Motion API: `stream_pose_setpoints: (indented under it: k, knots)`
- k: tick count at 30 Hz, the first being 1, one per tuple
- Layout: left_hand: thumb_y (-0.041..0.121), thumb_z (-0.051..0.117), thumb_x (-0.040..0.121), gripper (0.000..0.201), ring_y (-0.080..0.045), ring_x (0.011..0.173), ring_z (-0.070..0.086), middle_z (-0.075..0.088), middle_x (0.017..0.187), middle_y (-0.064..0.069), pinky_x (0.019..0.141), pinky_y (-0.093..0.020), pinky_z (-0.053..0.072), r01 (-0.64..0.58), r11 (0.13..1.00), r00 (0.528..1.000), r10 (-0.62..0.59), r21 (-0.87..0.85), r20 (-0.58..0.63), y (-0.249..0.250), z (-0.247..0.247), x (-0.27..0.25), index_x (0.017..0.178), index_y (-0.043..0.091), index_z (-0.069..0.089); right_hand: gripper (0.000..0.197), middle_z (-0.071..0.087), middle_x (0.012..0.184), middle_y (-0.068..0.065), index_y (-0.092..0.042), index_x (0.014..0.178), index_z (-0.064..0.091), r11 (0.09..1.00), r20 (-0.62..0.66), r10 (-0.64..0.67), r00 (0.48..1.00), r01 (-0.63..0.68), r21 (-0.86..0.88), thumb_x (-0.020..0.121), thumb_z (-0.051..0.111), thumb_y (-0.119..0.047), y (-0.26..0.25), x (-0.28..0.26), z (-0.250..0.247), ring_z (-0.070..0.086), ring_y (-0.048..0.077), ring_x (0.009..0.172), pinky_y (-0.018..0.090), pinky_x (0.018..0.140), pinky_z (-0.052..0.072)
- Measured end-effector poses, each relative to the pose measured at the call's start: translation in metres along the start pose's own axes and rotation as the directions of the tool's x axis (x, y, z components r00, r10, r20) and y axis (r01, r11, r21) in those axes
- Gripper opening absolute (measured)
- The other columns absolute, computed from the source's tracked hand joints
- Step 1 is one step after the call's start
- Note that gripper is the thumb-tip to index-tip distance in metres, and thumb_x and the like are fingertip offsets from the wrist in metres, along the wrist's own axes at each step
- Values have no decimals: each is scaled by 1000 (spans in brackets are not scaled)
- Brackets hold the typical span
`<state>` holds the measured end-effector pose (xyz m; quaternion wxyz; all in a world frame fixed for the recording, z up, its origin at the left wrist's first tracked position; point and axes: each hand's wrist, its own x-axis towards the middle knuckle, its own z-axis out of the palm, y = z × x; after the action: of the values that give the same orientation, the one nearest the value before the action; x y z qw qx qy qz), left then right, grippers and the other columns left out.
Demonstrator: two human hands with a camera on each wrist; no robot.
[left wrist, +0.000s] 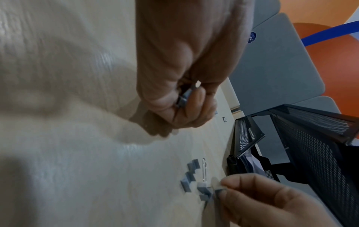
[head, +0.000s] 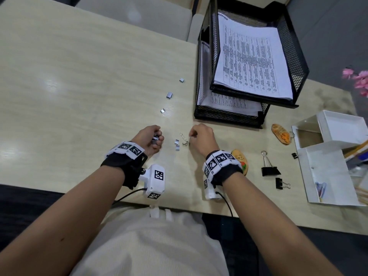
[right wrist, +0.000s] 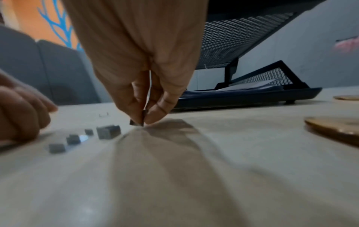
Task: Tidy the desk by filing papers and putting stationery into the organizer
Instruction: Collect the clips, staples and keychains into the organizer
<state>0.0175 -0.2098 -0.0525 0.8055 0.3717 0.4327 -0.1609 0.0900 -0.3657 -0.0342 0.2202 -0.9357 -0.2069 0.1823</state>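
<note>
Small silver staple blocks (head: 177, 144) and a wire paper clip (head: 183, 136) lie on the desk between my hands. My left hand (head: 153, 138) is curled around a bunch of staple blocks (left wrist: 184, 97). My right hand (head: 196, 136) pinches one staple block (right wrist: 142, 119) against the desk with thumb and forefinger. Three more staple blocks (head: 169, 95) lie in a line farther back. The white organizer (head: 330, 156) stands at the right edge. The black mesh paper tray (head: 249, 62) holds printed sheets on both levels.
Two black binder clips (head: 269, 166) and a tiny one (head: 294, 155) lie left of the organizer. Two wooden oval tags (head: 280, 133) rest near my right wrist. Pink flowers (head: 357, 80) show at the far right. Grey chairs stand beyond the desk.
</note>
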Motion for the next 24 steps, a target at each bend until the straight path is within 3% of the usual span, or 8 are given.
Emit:
stream_pose_setpoints:
  k: [5, 6, 8, 10, 14, 18, 21, 24]
  knots:
    - [22, 36, 97, 37, -13, 36, 56, 57, 52, -8, 38, -13, 48, -58, 996, 998, 58, -69, 4, -3, 12, 2, 65, 8, 47, 13, 61, 81, 8, 3, 79, 69, 964, -87, 3, 996, 20, 267, 76, 58, 8, -27, -5, -9, 50, 12, 68, 2, 56, 36]
    - [21, 35, 97, 36, -13, 39, 60, 60, 54, -9, 42, -15, 51, -68, 994, 997, 71, -85, 31, -4, 15, 2, 69, 6, 50, 10, 59, 79, 5, 2, 79, 69, 953, -74, -30, 997, 51, 299, 76, 61, 6, -36, -7, -9, 51, 13, 69, 3, 57, 36]
    - [17, 32, 97, 33, -11, 45, 62, 63, 54, -6, 46, -18, 55, -76, 987, 991, 90, -141, 102, -5, 17, 2, 76, 4, 53, 6, 58, 79, 3, 0, 80, 70, 937, -37, -87, 996, 94, 337, 75, 66, 2, -52, -10, -6, 53, 15, 73, 16, 64, 43]
    - [18, 33, 97, 30, -11, 47, 59, 60, 55, -4, 45, -17, 53, -59, 986, 988, 80, -158, 130, -6, 16, 2, 76, 6, 52, 8, 59, 81, 2, -2, 82, 70, 933, -23, -94, 995, 96, 346, 75, 68, -1, -56, -10, -4, 53, 15, 72, 19, 64, 44]
    - [23, 33, 97, 38, -7, 28, 44, 50, 37, -1, 32, -8, 35, -33, 998, 999, 35, -57, 41, -6, 11, 3, 62, 11, 42, 10, 61, 80, 3, -5, 82, 70, 959, -81, 1, 997, 22, 282, 78, 61, 0, -34, -9, -4, 55, 16, 75, 23, 70, 45]
    - [24, 33, 97, 38, -4, 24, 34, 44, 34, 5, 28, -9, 23, -35, 999, 999, 35, 20, 6, -5, 9, 4, 60, 16, 36, 23, 62, 97, 9, -5, 98, 69, 996, 35, -60, 998, 57, 67, 83, 53, 1, -16, -22, 2, 54, 21, 88, 26, 80, 42]
    - [24, 34, 97, 38, -5, 24, 34, 44, 37, 3, 27, -9, 25, -33, 999, 999, 33, 18, 4, -5, 8, 5, 60, 15, 36, 25, 61, 102, 13, -3, 97, 68, 998, 90, -68, 994, 68, 5, 83, 50, 6, -10, -28, 8, 56, 26, 95, 29, 81, 44]
    - [21, 37, 97, 38, -11, 38, 48, 49, 54, -7, 32, -10, 40, -47, 998, 999, 46, -51, -12, -5, 10, 5, 61, 11, 38, 19, 60, 95, 13, -2, 89, 69, 999, 62, -17, 998, 15, 36, 83, 52, 5, -11, -30, 11, 57, 25, 90, 24, 74, 42]
